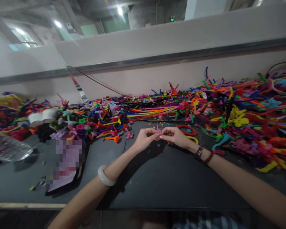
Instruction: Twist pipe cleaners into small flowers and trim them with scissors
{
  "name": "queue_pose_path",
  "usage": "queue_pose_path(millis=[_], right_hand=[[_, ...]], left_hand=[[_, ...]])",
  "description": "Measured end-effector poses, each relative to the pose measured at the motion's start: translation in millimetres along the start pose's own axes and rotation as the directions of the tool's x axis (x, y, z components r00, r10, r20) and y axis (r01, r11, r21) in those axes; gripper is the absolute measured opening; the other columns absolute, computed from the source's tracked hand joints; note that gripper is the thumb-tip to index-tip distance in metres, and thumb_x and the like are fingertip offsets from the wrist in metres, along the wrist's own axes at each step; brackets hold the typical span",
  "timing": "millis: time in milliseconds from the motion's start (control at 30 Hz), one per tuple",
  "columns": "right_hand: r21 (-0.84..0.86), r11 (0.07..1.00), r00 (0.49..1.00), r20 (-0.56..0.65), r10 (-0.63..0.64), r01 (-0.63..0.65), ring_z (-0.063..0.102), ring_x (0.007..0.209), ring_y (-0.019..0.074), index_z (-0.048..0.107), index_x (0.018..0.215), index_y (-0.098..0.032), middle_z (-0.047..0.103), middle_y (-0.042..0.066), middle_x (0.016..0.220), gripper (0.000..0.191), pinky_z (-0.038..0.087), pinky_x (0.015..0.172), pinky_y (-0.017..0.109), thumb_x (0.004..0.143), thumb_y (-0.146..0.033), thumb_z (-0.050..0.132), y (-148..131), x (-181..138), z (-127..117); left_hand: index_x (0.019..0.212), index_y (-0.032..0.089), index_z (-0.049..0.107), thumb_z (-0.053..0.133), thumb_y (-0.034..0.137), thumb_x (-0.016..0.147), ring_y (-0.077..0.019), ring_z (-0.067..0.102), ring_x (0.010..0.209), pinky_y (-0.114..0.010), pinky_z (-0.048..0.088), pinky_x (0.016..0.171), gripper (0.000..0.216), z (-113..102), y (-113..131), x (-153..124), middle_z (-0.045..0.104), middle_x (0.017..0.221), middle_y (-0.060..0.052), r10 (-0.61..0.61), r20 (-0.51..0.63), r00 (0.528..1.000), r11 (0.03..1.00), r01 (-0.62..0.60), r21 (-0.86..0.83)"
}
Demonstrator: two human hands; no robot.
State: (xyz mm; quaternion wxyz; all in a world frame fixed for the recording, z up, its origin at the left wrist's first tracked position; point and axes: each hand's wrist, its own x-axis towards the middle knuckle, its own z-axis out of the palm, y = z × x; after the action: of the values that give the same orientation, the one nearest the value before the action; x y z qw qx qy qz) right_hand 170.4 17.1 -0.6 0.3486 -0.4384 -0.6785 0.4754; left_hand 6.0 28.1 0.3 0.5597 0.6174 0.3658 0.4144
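Observation:
Between my two hands, above the dark table (181, 178), is a small pink pipe-cleaner flower (158, 131). My left hand (145, 138) pinches it from the left with thumb and forefinger. From the right, my right hand (177, 136) grips it in the same way, the fingertips of both hands almost meeting. Part of the flower is hidden behind the fingers. Just past my right hand lie a red pipe cleaner (192, 129) bent into a loop and a yellow pipe cleaner (193, 139). Another small pink pipe-cleaner piece (129, 134) rests on the table to the left of my hands.
Heaps of colourful pipe cleaners (154, 111) run along the back against a low white wall (143, 79). At left are a clear plastic bottle (9, 148), white rolls (43, 117) and a propped phone-like device (65, 167), its screen blurred out. A dark red cord (97, 79) crosses the wall.

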Motion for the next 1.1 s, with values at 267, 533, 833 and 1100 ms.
queue_pose_path(millis=[267, 533, 833, 1100], right_hand=[[-0.007, 1.000, 0.999, -0.047, -0.007, 0.006, 0.038, 0.038, 0.0044, 0.054, 0.071, -0.014, 0.045, -0.006, 0.046, 0.022, 0.029, 0.037, 0.017, 0.068, -0.036, 0.057, -0.3, -0.8, 2.5], [0.025, 1.000, 0.993, -0.117, 0.001, 0.002, 0.040, 0.037, 0.0051, 0.053, 0.071, -0.014, 0.043, -0.006, 0.043, 0.022, 0.032, 0.037, 0.017, 0.073, -0.036, 0.052, 0.9, 1.2, 0.8], [-0.001, 1.000, 0.999, -0.042, -0.002, 0.002, 0.039, 0.037, 0.0046, 0.055, 0.069, -0.013, 0.043, -0.005, 0.043, 0.023, 0.030, 0.036, 0.017, 0.075, -0.035, 0.050, -5.6, -1.7, 1.0], [-0.004, 1.000, 0.999, -0.035, 0.001, -0.001, 0.039, 0.039, 0.0051, 0.058, 0.079, -0.012, 0.046, -0.005, 0.045, 0.022, 0.030, 0.039, 0.018, 0.070, -0.033, 0.056, -4.8, -2.0, 1.9]], left_hand=[[0.074, 0.011, 0.063, 0.061, 0.031, 0.063, -0.0105, 0.055, 0.059, -0.022, 0.044, 0.059, 0.023, 2.0, 1.3, -1.8, 0.063, 0.068, -0.003, -0.019, -0.016, 1.000, 0.998, 0.019, -0.052], [0.072, 0.010, 0.063, 0.064, 0.026, 0.059, -0.0106, 0.054, 0.059, -0.024, 0.044, 0.061, 0.020, 1.8, 0.4, -1.5, 0.063, 0.068, -0.003, -0.039, -0.056, 0.998, 0.997, 0.035, -0.065], [0.072, 0.010, 0.065, 0.063, 0.024, 0.060, -0.0118, 0.056, 0.061, -0.024, 0.043, 0.064, 0.018, -0.2, 0.4, -2.8, 0.065, 0.068, -0.004, -0.019, -0.026, 0.999, 1.000, 0.020, 0.011], [0.072, 0.011, 0.065, 0.062, 0.027, 0.062, -0.0102, 0.055, 0.057, -0.021, 0.043, 0.060, 0.019, -0.8, 0.0, -0.5, 0.064, 0.063, -0.003, -0.010, -0.082, 0.997, 1.000, 0.012, 0.016]])
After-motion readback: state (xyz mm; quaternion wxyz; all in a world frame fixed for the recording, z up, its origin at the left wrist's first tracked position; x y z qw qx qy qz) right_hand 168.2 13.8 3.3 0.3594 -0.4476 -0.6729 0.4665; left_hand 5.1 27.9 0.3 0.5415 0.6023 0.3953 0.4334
